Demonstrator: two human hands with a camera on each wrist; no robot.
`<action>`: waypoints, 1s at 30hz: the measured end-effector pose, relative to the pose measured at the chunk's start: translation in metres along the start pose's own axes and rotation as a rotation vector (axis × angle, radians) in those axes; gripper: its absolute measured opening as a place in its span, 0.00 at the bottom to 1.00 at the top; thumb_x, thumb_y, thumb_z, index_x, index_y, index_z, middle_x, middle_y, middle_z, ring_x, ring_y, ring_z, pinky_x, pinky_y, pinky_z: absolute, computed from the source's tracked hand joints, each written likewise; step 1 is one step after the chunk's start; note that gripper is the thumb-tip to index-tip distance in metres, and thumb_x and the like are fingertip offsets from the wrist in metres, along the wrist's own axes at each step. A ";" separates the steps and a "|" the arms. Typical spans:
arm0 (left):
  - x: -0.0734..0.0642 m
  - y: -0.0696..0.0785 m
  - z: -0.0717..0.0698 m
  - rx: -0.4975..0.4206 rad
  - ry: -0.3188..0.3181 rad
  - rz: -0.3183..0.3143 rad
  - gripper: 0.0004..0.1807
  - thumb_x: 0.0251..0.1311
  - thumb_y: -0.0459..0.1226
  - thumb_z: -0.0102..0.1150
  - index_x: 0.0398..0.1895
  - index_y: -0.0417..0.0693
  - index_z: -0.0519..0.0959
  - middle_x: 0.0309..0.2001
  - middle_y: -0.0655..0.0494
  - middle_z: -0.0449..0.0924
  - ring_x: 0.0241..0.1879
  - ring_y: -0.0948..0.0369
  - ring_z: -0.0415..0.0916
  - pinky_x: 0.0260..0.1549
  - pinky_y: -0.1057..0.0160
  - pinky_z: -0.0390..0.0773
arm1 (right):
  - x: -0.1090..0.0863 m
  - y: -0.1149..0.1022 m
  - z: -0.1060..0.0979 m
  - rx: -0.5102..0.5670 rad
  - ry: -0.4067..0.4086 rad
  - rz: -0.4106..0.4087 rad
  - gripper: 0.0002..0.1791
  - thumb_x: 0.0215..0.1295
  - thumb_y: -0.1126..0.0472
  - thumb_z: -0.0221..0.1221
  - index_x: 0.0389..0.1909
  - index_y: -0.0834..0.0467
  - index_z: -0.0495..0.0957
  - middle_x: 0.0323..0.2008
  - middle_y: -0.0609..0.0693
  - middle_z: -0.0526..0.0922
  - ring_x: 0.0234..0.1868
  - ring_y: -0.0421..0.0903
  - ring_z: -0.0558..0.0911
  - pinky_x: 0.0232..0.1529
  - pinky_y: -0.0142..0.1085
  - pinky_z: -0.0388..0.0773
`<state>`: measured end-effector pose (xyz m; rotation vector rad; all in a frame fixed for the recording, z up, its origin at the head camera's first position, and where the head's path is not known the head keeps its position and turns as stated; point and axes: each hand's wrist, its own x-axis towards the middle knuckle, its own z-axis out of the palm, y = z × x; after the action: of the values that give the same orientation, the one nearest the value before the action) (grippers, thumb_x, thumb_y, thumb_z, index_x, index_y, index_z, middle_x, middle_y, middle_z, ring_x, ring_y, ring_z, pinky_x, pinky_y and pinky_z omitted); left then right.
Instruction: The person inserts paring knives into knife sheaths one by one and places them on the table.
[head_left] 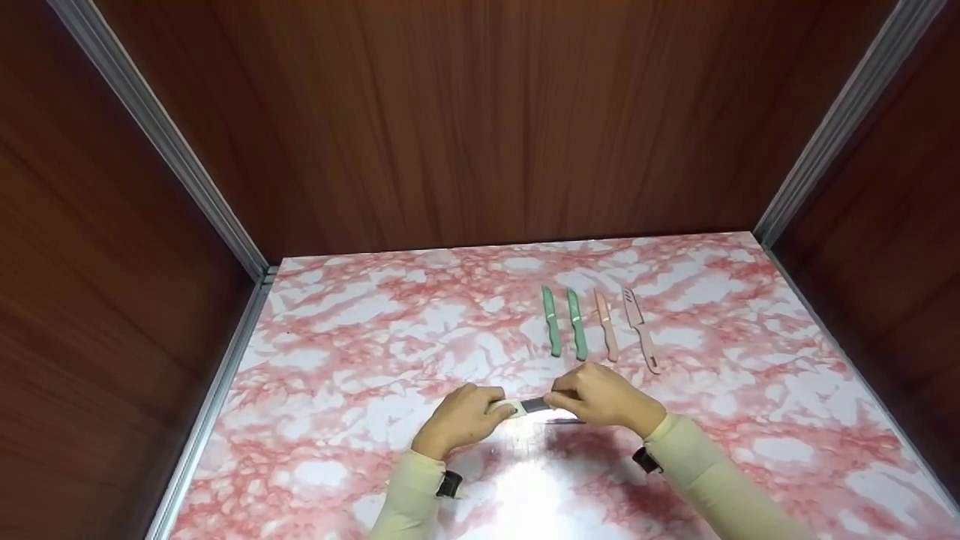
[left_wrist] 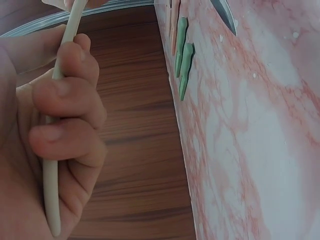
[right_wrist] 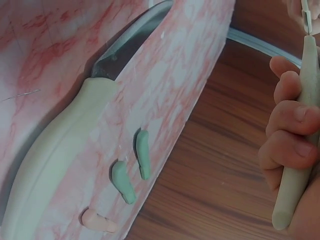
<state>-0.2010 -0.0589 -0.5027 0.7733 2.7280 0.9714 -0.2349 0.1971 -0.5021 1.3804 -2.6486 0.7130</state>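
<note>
My left hand grips a slim cream piece, which looks like a blade cover seen edge-on. The fingers of my right hand curl round the cream handle of a knife. Between the hands a stretch of its dark blade shows, with the far end at or inside the cream piece; how deep it sits cannot be told. A second cream-handled knife lies bare on the table below the right hand. From the head only part of its blade is visible.
Beyond the hands, a row of knives lies on the red-and-white marbled table: two green, one peach, and one beige with slots. Brown wood panels with metal edge rails stand around the back and sides.
</note>
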 end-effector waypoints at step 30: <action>0.008 0.009 0.004 -0.011 -0.007 0.025 0.16 0.66 0.47 0.51 0.21 0.54 0.71 0.16 0.65 0.60 0.15 0.68 0.56 0.17 0.69 0.60 | 0.008 -0.007 -0.001 -0.025 0.027 -0.046 0.17 0.70 0.50 0.53 0.20 0.48 0.77 0.15 0.33 0.69 0.14 0.28 0.62 0.20 0.25 0.64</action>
<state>-0.2027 -0.0470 -0.4996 0.8086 2.7115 0.9861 -0.2341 0.1881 -0.4960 1.4103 -2.5872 0.6869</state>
